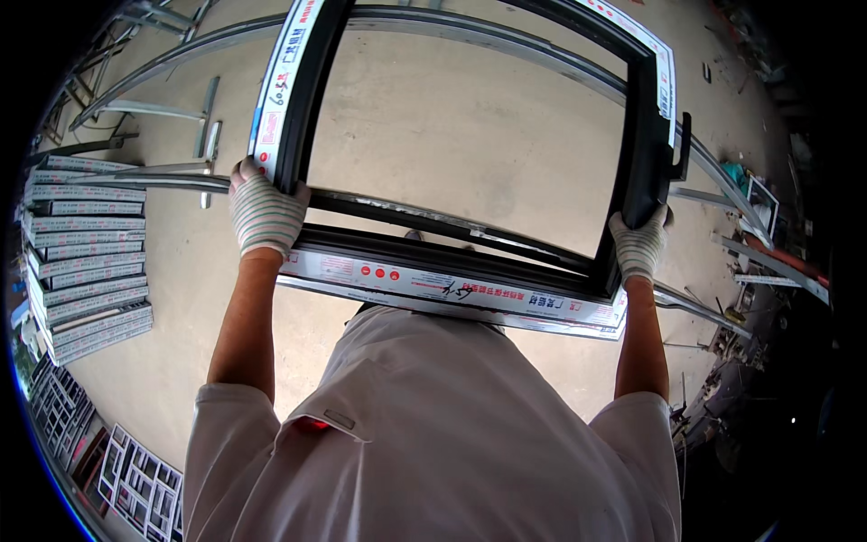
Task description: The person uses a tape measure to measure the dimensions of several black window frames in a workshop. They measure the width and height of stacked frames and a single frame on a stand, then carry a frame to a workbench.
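Observation:
A black window frame (452,262), its outer faces covered in printed white protective film, is in front of my body. Nothing fills its opening, and the floor shows through. My left hand (268,210), in a striped white glove, is closed around the frame's near left corner. Gloved the same way, my right hand (641,242) grips the right side close to the near corner. Beyond that hand, a black handle (684,149) sticks out from the right side. Under the near edge lies another film-covered bar (542,322), partly hidden by the frame.
Long metal rails (199,45) of a stand run beneath and beyond the frame. A stack of film-wrapped profiles (90,244) stands at the left. Lattice panels (140,483) lie at the lower left. Metal bars (768,262) and clutter line the right side.

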Available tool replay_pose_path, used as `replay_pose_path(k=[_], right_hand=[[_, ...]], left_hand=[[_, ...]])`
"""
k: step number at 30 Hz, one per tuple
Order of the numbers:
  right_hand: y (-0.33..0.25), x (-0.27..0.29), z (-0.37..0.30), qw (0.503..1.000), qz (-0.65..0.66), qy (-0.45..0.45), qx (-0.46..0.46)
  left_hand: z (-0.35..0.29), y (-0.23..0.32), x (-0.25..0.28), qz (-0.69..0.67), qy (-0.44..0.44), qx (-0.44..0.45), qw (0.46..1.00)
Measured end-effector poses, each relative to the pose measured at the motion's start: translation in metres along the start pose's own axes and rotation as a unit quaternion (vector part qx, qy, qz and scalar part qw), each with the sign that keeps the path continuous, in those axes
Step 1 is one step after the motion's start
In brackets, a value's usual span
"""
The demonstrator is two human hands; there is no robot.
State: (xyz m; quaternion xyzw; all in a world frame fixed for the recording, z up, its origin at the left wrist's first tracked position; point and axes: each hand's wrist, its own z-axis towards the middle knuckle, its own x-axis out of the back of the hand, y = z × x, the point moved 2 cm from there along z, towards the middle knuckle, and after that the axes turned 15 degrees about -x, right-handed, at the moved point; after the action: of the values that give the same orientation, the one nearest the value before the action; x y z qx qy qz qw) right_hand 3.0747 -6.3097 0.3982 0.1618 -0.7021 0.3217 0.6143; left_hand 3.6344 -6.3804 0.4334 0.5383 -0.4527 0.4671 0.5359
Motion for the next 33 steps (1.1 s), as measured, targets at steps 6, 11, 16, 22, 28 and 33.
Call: replay_pose_path(k=[6,11,16,22,28,33], right_hand=[[-0.005,0.007,-0.001,1.0,-0.013,-0.014,0.0],[-0.002,0.009,0.0,0.999,-0.018,-0.023,-0.021],[-0.008,0.016,-0.003,0.999,0.008,-0.036,-0.031],[0.0,0.01,0.002,0.999,0.008,-0.029,-0.026],[-0.003,0.012,-0.002,0.998,-0.004,-0.037,-0.048],[-0.008,0.018,-0.001,0.997,-0.004,-0.05,-0.057]], left_hand=[[0.0,0.002,-0.001,0.007,0.013,-0.002,1.0],[0.002,0.002,-0.003,0.005,0.018,-0.009,1.0],[0.001,0.006,0.0,0.006,0.003,0.007,1.0],[0.002,0.003,-0.003,0.01,0.002,0.001,1.0],[0.001,0.001,-0.005,0.018,0.003,0.004,1.0],[0.002,0.005,-0.002,0.02,0.001,0.01,1.0]])
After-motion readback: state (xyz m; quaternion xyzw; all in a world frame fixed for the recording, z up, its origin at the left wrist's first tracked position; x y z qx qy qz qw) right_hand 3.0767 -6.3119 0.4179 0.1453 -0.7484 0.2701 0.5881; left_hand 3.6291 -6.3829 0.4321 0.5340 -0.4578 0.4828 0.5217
